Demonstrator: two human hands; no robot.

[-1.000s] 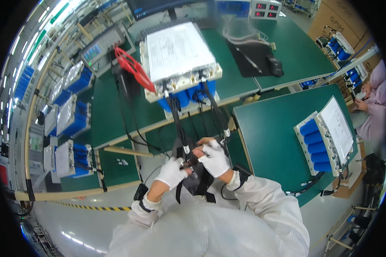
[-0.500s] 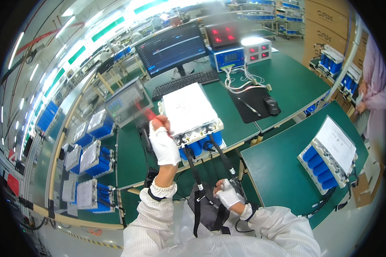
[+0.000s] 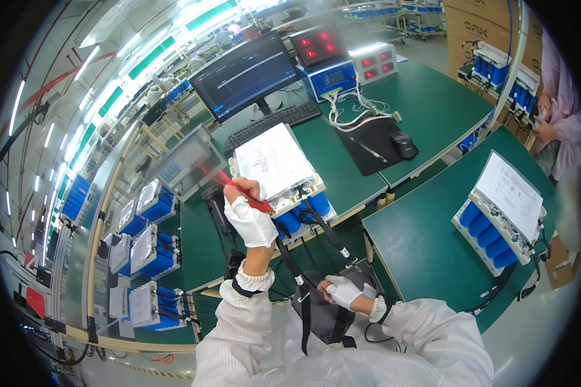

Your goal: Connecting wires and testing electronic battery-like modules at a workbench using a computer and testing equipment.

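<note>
My left hand (image 3: 248, 216), in a white fingerless glove, is closed around a red test lead (image 3: 259, 204) at the front left corner of a battery pack. The pack has blue cells (image 3: 289, 221) under a white top sheet (image 3: 271, 161). Two thick black cables (image 3: 327, 229) hang from its front edge toward me. Low in front of my body, my gloved right hand (image 3: 347, 291) has its fingers curled together beside the end of one cable. What sits between those fingers is too small to make out. A grey bag-like item (image 3: 323, 316) lies beneath it.
Behind the pack are a keyboard (image 3: 277, 122), a monitor (image 3: 245, 77), a blue tester (image 3: 329, 80) and a mouse (image 3: 403, 145). A grey instrument (image 3: 190, 164) stands left. Another battery pack (image 3: 490, 232) rests on the right table; several more line the left shelf. A co-worker's hands (image 3: 544, 122) show far right.
My left hand has turned, and the red lead now shows below its fingers at the pack's corner. My right hand has shifted slightly left, toward the cable end. The whole view has tilted a little.
</note>
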